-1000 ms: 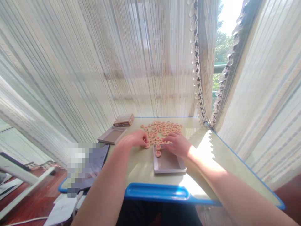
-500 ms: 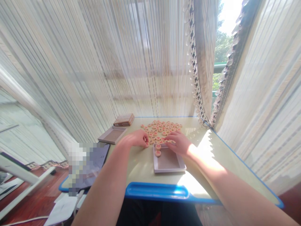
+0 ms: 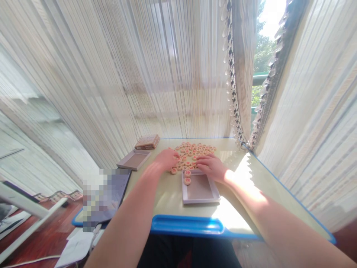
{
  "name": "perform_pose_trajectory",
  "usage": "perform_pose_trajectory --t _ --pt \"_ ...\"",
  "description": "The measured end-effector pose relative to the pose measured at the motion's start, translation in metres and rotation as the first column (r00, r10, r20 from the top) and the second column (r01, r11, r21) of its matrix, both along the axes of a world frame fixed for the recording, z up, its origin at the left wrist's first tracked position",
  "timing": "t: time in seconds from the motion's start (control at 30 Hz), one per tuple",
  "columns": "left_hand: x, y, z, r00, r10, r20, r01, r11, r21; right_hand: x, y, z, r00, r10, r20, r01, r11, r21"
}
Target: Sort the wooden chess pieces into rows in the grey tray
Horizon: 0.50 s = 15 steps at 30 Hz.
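Note:
Several round wooden game pieces (image 3: 195, 149) with red or dark marks lie spread on the far part of a pale table (image 3: 170, 195). A shallow grey tray (image 3: 199, 189) sits in front of them with two pieces (image 3: 187, 177) at its far left corner. My left hand (image 3: 166, 159) rests on the left side of the pile, fingers curled over pieces. My right hand (image 3: 212, 166) lies at the tray's far edge, fingers stretched toward the pieces. Whether either hand holds a piece is hidden.
A second grey tray (image 3: 134, 160) and a brown box (image 3: 147, 142) sit at the table's far left. A dark tablet (image 3: 110, 197) lies at the left edge. The table has a blue rim (image 3: 186, 226). Sheer curtains hang close around it.
My left hand has moved away from me, from a single piece by the tray up onto the pile. That piece now lies uncovered. My right hand has shifted slightly farther.

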<state>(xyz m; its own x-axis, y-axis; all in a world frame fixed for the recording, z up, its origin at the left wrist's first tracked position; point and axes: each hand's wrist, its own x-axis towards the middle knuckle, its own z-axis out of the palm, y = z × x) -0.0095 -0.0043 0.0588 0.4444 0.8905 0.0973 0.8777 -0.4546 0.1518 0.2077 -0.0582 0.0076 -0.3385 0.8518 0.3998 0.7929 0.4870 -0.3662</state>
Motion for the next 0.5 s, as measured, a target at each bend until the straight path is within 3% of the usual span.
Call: perform_pose_trajectory --t 0.13,0.2,0.5 --pt "0.015 0.005 -0.015 0.985 -0.172 0.016 0.171 0.985 0.023 0.002 0.001 -0.006 0.999 0.042 -0.006 -0.043 0.985 -0.17" --pt "0.017 0.009 -0.021 0.982 -0.191 0.004 0.191 0.982 0.011 0.003 0.002 -0.007 0.999 0.029 -0.016 -0.032 0.98 -0.198" --pt "0.014 0.014 -0.023 0.999 -0.053 0.015 0.051 0.996 0.076 0.003 0.002 -0.002 0.999 0.019 -0.039 -0.02 1.0 -0.011"
